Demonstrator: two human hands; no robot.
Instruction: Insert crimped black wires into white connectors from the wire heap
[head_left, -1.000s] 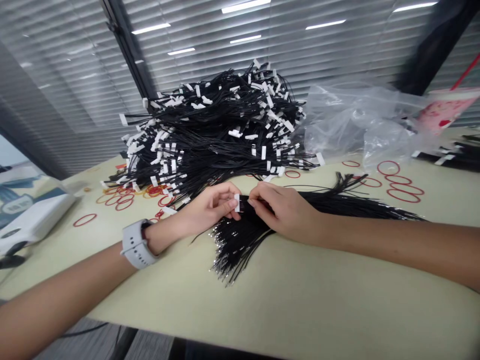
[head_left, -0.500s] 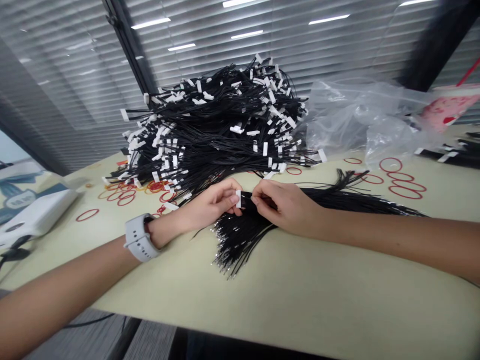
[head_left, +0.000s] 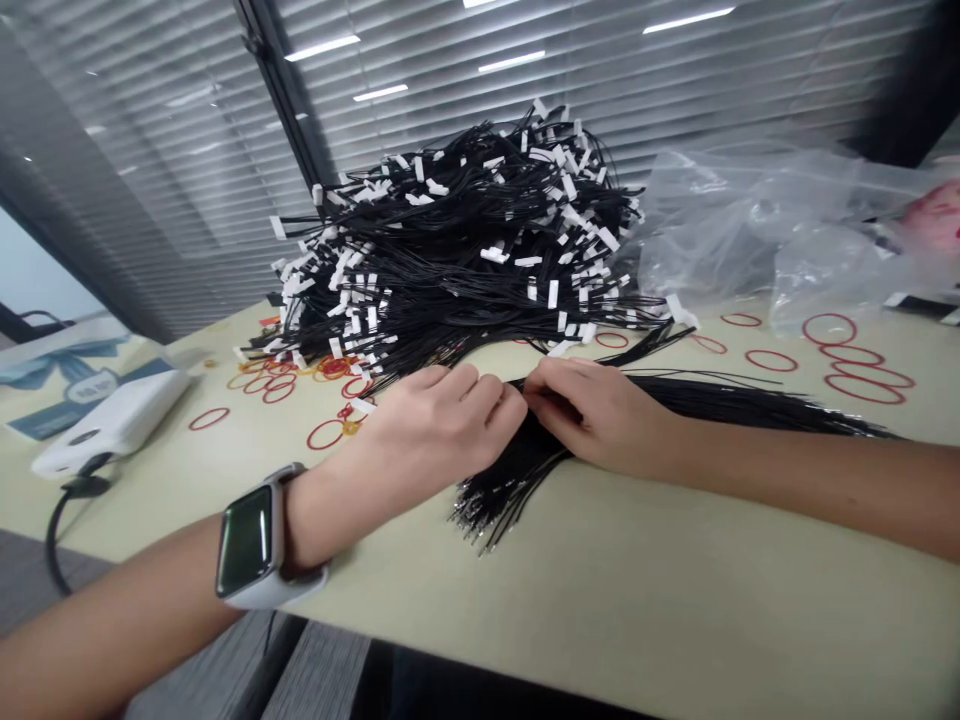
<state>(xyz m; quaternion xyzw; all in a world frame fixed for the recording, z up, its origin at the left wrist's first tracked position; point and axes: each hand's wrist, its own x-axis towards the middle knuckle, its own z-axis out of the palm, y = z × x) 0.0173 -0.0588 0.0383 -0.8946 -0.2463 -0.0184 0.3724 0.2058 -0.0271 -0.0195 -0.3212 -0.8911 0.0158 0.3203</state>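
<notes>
My left hand (head_left: 442, 420), its back turned up, is curled closed against the fingertips of my right hand. Its fingers cover the white connector that showed in them half a second ago. My right hand (head_left: 592, 405) pinches thin black wires, and a few strands (head_left: 652, 345) stick out behind it. Below both hands lies a loose bundle of black wires (head_left: 510, 470) with bare metal tips at the front end; its other end (head_left: 780, 405) runs right beneath my right forearm.
A tall heap of black cables with white connectors (head_left: 457, 235) stands behind my hands. Clear plastic bags (head_left: 750, 220) lie to its right. Red rubber bands (head_left: 862, 355) are scattered on the table (head_left: 675, 590). A white device with a cord (head_left: 112, 425) sits at left.
My left hand has rolled over from showing its thumb and the white connector to back-up, and moved right against my right hand. The view has shifted slightly left.
</notes>
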